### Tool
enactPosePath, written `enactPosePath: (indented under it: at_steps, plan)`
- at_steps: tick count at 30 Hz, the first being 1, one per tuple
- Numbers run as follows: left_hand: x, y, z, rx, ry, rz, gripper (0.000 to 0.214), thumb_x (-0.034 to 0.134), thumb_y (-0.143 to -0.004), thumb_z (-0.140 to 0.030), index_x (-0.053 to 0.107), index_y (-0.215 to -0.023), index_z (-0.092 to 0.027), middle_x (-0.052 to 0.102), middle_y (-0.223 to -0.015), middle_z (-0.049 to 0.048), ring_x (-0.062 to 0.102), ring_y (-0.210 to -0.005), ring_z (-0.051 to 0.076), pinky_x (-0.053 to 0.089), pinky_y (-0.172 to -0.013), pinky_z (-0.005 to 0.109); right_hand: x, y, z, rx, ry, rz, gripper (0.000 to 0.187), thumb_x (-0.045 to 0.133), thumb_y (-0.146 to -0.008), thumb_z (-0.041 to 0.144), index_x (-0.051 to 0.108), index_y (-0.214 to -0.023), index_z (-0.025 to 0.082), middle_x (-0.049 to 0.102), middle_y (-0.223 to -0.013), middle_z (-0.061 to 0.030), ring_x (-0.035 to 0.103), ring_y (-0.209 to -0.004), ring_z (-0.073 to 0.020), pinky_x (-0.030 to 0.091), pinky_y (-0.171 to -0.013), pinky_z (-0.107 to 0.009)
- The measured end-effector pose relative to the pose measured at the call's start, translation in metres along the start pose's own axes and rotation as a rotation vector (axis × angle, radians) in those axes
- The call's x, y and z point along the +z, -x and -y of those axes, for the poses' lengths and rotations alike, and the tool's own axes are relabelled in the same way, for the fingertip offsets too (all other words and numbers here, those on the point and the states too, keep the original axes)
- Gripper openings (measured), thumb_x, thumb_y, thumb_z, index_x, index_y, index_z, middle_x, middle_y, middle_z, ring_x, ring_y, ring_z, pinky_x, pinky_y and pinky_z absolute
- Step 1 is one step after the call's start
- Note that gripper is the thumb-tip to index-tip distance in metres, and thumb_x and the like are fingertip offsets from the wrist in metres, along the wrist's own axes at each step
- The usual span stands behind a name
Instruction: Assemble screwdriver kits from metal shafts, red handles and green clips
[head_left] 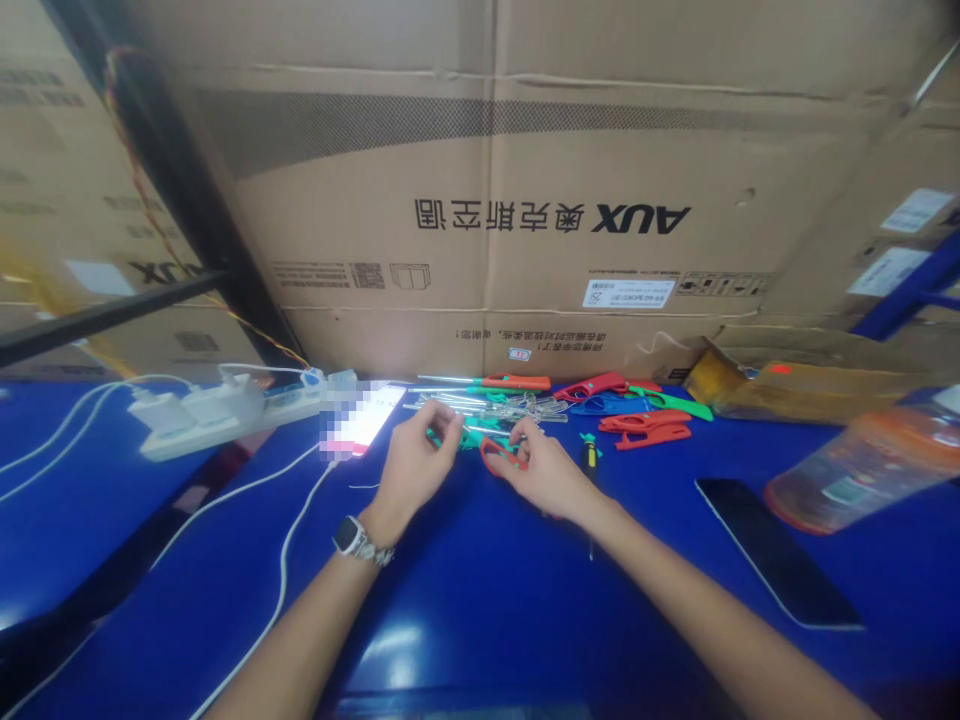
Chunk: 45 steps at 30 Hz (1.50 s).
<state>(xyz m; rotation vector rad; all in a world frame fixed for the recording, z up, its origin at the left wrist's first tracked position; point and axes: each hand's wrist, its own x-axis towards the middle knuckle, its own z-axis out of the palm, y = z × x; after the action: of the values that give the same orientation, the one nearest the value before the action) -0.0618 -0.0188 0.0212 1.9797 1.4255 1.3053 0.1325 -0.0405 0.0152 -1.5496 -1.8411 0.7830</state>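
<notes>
My right hand (551,465) is closed round the red handle (504,457) of a long-nosed lighter, with a metal tube visible near its fingers. My left hand (420,455), wearing a watch (352,537) on its wrist, has thumb and fingers pinched together beside a green part; exactly what they grip is partly hidden. Just behind both hands lies a pile of metal and clear parts (536,406). An orange and green lighter (517,382) rests at the back of it. Red handle pieces (646,428) and a blue one (604,404) lie to the right, with a yellow-and-black screwdriver (591,455) nearer my right hand.
On the left are a lit phone (371,420) and a white power strip (240,412) with plugs and cables. A dark phone (776,550) and a clear plastic jar (862,470) with an orange lid are at the right. A cardboard wall (495,160) backs the blue table (465,620).
</notes>
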Motion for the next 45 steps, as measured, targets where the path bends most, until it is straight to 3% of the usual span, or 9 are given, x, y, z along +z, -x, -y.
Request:
enactPosePath:
  at_steps: [7, 14, 22, 27, 30, 34, 36, 41, 45]
  plan:
    - [0.006, 0.001, 0.002, -0.068, -0.026, 0.062, 0.024, 0.059, -0.088, -0.044, 0.058, -0.086, -0.02, 0.065, -0.073, 0.0001, 0.061, -0.064, 0.016, 0.046, -0.059, 0.026, 0.003, 0.003, 0.001, -0.148, 0.114, -0.049, 0.036, 0.067, -0.077, 0.03, 0.055, -0.111, 0.027, 0.071, -0.088, -0.0003, 0.065, -0.072, -0.0197, 0.045, -0.067, -0.029]
    - [0.02, 0.002, -0.003, -0.292, 0.516, 0.238, 0.045, 0.064, -0.081, -0.059, 0.063, -0.078, -0.015, 0.065, -0.072, 0.0035, 0.063, -0.066, 0.018, 0.055, -0.055, 0.028, 0.011, 0.007, 0.003, -0.24, 0.036, -0.095, 0.04, 0.065, -0.08, 0.029, 0.057, -0.119, 0.027, 0.073, -0.101, -0.003, 0.069, -0.086, -0.0223, 0.049, -0.077, -0.033]
    - [0.012, -0.002, -0.006, -0.298, 0.796, 0.265, 0.033, 0.071, -0.083, -0.044, 0.07, -0.095, -0.013, 0.073, -0.099, 0.0095, 0.068, -0.087, 0.018, 0.055, -0.078, 0.028, 0.001, 0.006, -0.014, -0.135, -0.298, 0.117, 0.031, 0.054, -0.091, 0.038, 0.059, -0.117, 0.021, 0.068, -0.073, -0.0001, 0.061, -0.054, -0.0167, 0.05, -0.058, -0.031]
    - [0.003, -0.005, 0.0, -0.356, 0.462, 0.179, 0.046, 0.068, -0.079, -0.058, 0.069, -0.079, -0.012, 0.075, -0.081, 0.0101, 0.07, -0.074, 0.021, 0.055, -0.066, 0.029, -0.007, 0.017, -0.008, -0.275, 0.024, 0.065, 0.04, 0.043, -0.1, 0.041, 0.056, -0.135, 0.027, 0.068, -0.121, -0.0081, 0.063, -0.11, -0.0268, 0.047, -0.094, -0.043]
    - [-0.01, -0.007, 0.005, -0.405, 0.137, 0.186, 0.056, 0.058, -0.082, -0.066, 0.064, -0.061, -0.016, 0.064, -0.051, 0.0056, 0.059, -0.044, 0.018, 0.044, -0.046, 0.028, -0.009, 0.021, -0.004, -0.263, 0.193, 0.086, 0.044, 0.035, -0.103, 0.042, 0.047, -0.143, 0.028, 0.06, -0.133, -0.0103, 0.059, -0.117, -0.0281, 0.046, -0.094, -0.042]
    - [-0.021, -0.006, 0.006, -0.181, -0.223, -0.009, 0.061, 0.049, -0.09, -0.06, 0.045, -0.043, -0.02, 0.041, -0.036, -0.0017, 0.039, -0.037, 0.012, 0.027, -0.043, 0.027, -0.006, 0.02, -0.004, -0.289, 0.357, 0.072, 0.038, 0.04, -0.102, 0.04, 0.053, -0.133, 0.021, 0.062, -0.124, -0.0114, 0.06, -0.109, -0.0276, 0.044, -0.091, -0.042]
    - [-0.021, -0.006, 0.005, -0.028, -0.258, -0.017, 0.055, 0.052, -0.091, -0.052, 0.045, -0.047, -0.02, 0.044, -0.042, -0.0023, 0.041, -0.043, 0.012, 0.028, -0.046, 0.026, -0.003, 0.019, -0.007, -0.326, 0.399, 0.057, 0.033, 0.042, -0.102, 0.038, 0.057, -0.124, 0.018, 0.063, -0.118, -0.0114, 0.059, -0.106, -0.0266, 0.041, -0.091, -0.042]
    - [-0.014, -0.003, 0.005, 0.288, -0.144, 0.348, 0.014, 0.065, -0.085, -0.035, 0.067, -0.085, -0.021, 0.068, -0.087, 0.0038, 0.06, -0.086, 0.021, 0.047, -0.078, 0.032, 0.003, 0.018, -0.014, -0.344, 0.452, 0.035, 0.031, 0.042, -0.102, 0.039, 0.059, -0.115, 0.016, 0.064, -0.111, -0.0128, 0.057, -0.1, -0.0262, 0.039, -0.085, -0.039]
    - [-0.012, -0.002, 0.007, 0.396, -0.204, 0.481, 0.022, 0.071, -0.082, -0.029, 0.067, -0.103, -0.024, 0.066, -0.108, 0.0057, 0.058, -0.105, 0.024, 0.043, -0.092, 0.04, 0.0, 0.017, -0.015, -0.332, 0.362, 0.064, 0.038, 0.033, -0.105, 0.041, 0.06, -0.117, 0.018, 0.067, -0.107, -0.0103, 0.06, -0.097, -0.0241, 0.038, -0.085, -0.038]
